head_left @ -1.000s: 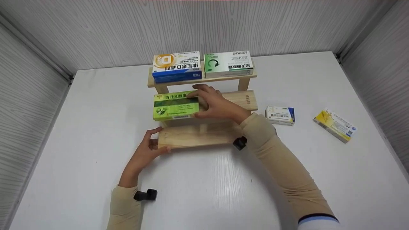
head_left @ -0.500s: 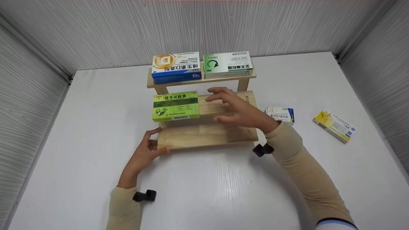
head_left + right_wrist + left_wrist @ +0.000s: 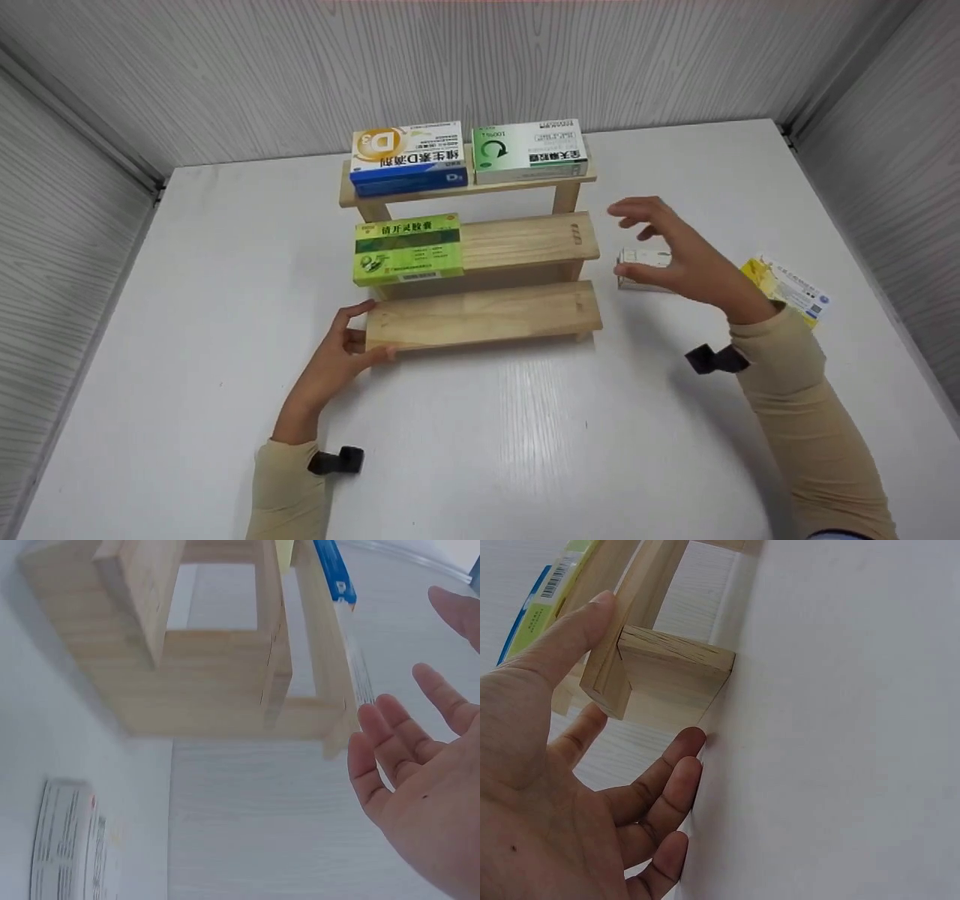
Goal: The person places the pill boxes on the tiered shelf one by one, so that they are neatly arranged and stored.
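While your left hand (image 3: 324, 369) pinches the wooden rack (image 3: 480, 315) at its near left end in the head view, your spread, unladen right hand (image 3: 686, 259) hovers near the white box (image 3: 648, 257) at right; "D3" marks the far-left box (image 3: 409, 150). Left wrist: barcode (image 3: 553, 579) on the green box (image 3: 531, 626). Right wrist: fingers (image 3: 381, 736) clear of the rack.

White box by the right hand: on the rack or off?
Off. The white box sits on the table beside the rack, partly hidden by the right hand.
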Available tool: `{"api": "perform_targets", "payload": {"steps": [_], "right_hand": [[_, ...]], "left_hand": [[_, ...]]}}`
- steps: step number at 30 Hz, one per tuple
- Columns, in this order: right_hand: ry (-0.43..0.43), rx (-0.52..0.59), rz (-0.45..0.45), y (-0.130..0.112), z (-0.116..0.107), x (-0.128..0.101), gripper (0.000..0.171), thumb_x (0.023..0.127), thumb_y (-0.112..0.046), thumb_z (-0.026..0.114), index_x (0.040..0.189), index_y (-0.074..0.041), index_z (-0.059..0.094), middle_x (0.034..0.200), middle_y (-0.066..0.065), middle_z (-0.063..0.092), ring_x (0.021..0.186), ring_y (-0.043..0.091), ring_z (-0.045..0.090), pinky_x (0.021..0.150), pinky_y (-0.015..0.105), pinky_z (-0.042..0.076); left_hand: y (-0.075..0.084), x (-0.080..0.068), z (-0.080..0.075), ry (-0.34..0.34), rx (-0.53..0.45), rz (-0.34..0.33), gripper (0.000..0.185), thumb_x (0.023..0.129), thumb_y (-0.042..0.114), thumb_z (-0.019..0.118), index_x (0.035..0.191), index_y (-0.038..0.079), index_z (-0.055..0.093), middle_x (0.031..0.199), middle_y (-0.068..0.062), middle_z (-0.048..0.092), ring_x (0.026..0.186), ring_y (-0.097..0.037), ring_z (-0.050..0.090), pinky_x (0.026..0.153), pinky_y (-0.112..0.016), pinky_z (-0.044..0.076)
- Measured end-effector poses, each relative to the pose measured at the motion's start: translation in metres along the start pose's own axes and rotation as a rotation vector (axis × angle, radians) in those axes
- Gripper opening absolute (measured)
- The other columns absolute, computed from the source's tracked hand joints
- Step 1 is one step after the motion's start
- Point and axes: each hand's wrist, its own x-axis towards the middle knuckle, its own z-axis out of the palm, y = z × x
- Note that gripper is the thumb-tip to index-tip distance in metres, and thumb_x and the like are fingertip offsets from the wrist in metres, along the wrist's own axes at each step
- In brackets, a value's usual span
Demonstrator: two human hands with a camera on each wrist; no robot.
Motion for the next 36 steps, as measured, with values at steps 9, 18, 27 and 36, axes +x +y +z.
{"api": "perform_targets", "payload": {"steps": [9, 18, 27, 36], "right_hand": [[0.112, -0.023, 0.287, 0.044, -0.046, -0.065, 0.075, 0.080, -0.007, 0.071, 0.141, -0.017, 0.029, 0.139, 0.006, 0.032, 0.115, -0.004, 0.034, 0.087, 0.009, 0.026], [0.054, -0.096, 0.576, 0.088, -0.079, -0.128, 0.091, 0.081, -0.017, 0.071, 0.148, -0.009, 0.010, 0.148, 0.023, 0.010, 0.128, 0.043, 0.020, 0.095, 0.053, 0.024], [-0.017, -0.177, 0.780, 0.122, -0.094, -0.167, 0.101, 0.081, -0.032, 0.070, 0.146, 0.002, -0.001, 0.144, 0.039, -0.003, 0.120, 0.062, 0.015, 0.087, 0.070, 0.022], [-0.102, -0.202, 0.851, 0.132, -0.096, -0.178, 0.106, 0.080, -0.039, 0.070, 0.144, 0.006, -0.001, 0.141, 0.044, -0.001, 0.118, 0.063, 0.019, 0.088, 0.070, 0.025]], "left_hand": [[0.000, 0.001, 0.001, 0.001, -0.005, 0.022, 0.082, 0.075, 0.038, 0.075, 0.141, 0.031, 0.027, 0.113, -0.017, 0.053, 0.096, -0.021, 0.052, 0.077, -0.029, 0.039], [0.002, -0.001, 0.001, 0.003, -0.011, 0.037, 0.083, 0.076, 0.033, 0.075, 0.142, 0.030, 0.025, 0.112, -0.017, 0.053, 0.096, -0.021, 0.053, 0.078, -0.029, 0.040], [0.000, 0.000, 0.000, 0.001, -0.001, 0.004, 0.083, 0.076, 0.033, 0.075, 0.142, 0.030, 0.025, 0.115, -0.017, 0.052, 0.099, -0.022, 0.051, 0.078, -0.029, 0.039], [0.003, 0.000, 0.000, -0.012, -0.010, -0.010, 0.082, 0.077, 0.030, 0.075, 0.143, 0.028, 0.026, 0.116, -0.019, 0.052, 0.099, -0.024, 0.052, 0.079, -0.029, 0.039]]}}
